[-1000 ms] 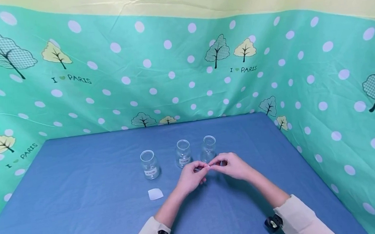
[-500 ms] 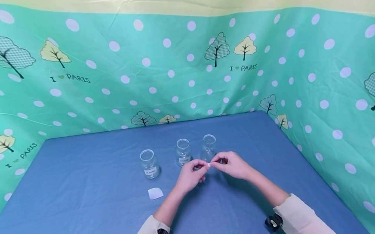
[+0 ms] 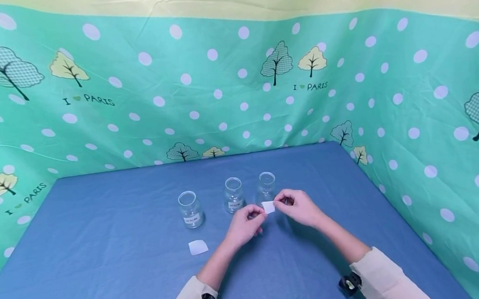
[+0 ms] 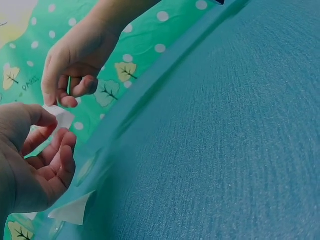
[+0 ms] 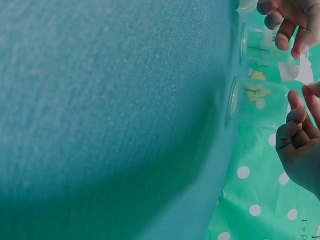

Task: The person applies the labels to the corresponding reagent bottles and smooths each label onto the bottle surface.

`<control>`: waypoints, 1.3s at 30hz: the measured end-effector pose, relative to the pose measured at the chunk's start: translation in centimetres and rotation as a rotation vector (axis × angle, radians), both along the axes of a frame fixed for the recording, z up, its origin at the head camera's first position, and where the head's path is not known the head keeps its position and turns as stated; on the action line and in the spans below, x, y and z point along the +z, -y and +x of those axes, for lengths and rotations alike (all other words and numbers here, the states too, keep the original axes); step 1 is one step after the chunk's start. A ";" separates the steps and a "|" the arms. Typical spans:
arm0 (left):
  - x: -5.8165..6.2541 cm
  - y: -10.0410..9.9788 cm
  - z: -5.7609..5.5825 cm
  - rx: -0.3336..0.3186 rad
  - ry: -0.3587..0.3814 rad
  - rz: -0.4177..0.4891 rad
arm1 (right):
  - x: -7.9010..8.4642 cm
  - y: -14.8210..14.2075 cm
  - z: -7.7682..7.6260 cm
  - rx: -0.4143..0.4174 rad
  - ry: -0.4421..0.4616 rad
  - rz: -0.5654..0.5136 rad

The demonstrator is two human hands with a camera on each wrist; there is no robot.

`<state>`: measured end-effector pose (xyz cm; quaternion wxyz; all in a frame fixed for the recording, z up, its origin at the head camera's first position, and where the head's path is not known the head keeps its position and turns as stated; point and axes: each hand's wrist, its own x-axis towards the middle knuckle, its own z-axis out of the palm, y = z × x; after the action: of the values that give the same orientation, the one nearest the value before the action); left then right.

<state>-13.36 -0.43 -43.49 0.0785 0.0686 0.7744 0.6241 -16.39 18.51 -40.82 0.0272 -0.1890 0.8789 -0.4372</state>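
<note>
A small white paper label is stretched between my two hands, in front of the right-hand glass jar. My left hand pinches its left edge between thumb and forefinger. At the opposite edge, the fingertips of my right hand pinch it too. In the right wrist view the white label shows as two flaps spreading apart between the fingertips. The middle jar and the left jar each carry a white label with dark print. My right hand partly covers the right-hand jar.
A white slip of paper lies on the blue tablecloth, nearer than the left jar. The open-topped jars stand upright in a loose row. Behind and to the right hangs a green dotted curtain that borders the table.
My right hand has drawn right and slightly up, away from my left hand. More of the white label shows between the fingertips. The jars and the paper slip have stayed put.
</note>
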 end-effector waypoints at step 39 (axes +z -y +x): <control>-0.7 -1.9 0.4 -0.040 0.019 -0.051 | -0.6 -1.3 -0.8 -0.369 -0.137 -0.204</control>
<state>-13.00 1.49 -44.18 0.1001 0.0763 0.7876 0.6032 -17.15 19.80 -41.44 -0.1324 -0.0562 0.8495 -0.5076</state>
